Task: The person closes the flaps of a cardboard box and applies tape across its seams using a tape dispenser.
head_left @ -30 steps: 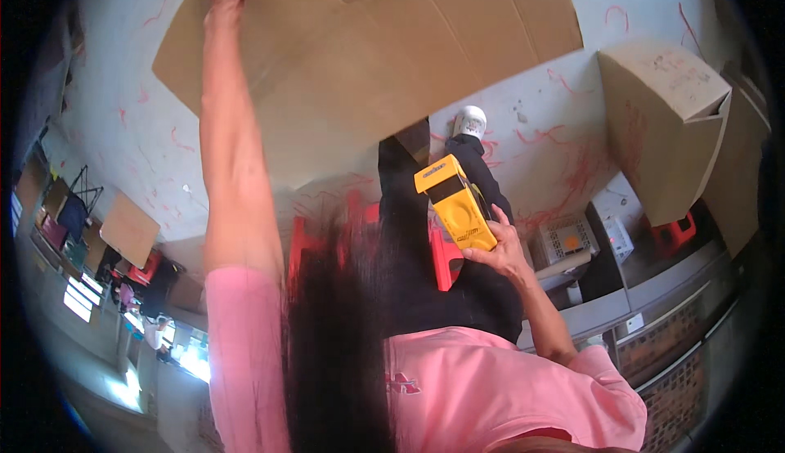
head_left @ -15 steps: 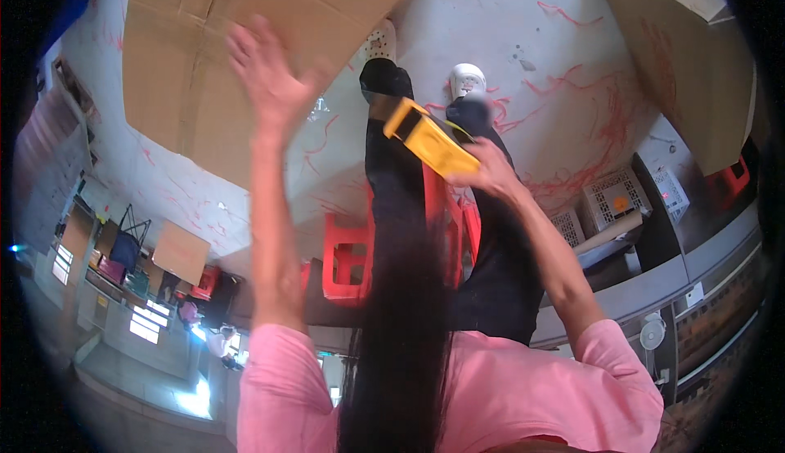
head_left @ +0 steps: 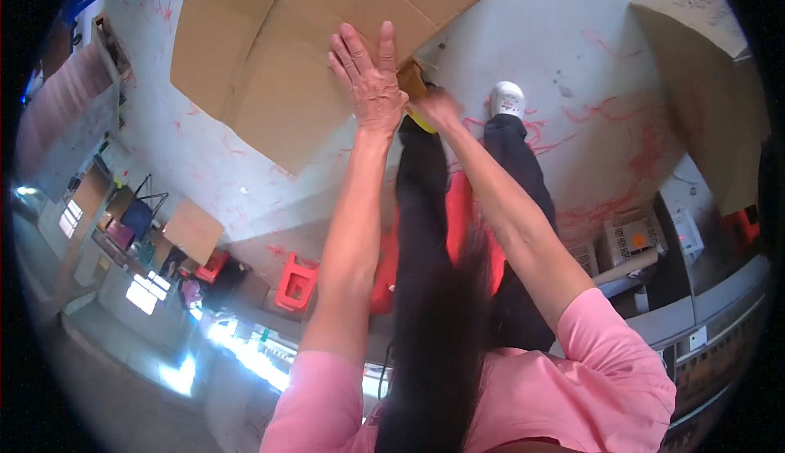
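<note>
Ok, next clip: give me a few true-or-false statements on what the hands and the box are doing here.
1. The left hand lies flat on the cardboard box, fingers spread. True.
2. The right hand grips a yellow tool at the box's edge. True.
3. The left hand holds a red stool. False: the red stool stands on the floor, apart from both hands.
4. The box is white plastic. False: it is brown cardboard.
5. A second cardboard box stands at the right of the picture. True.
</note>
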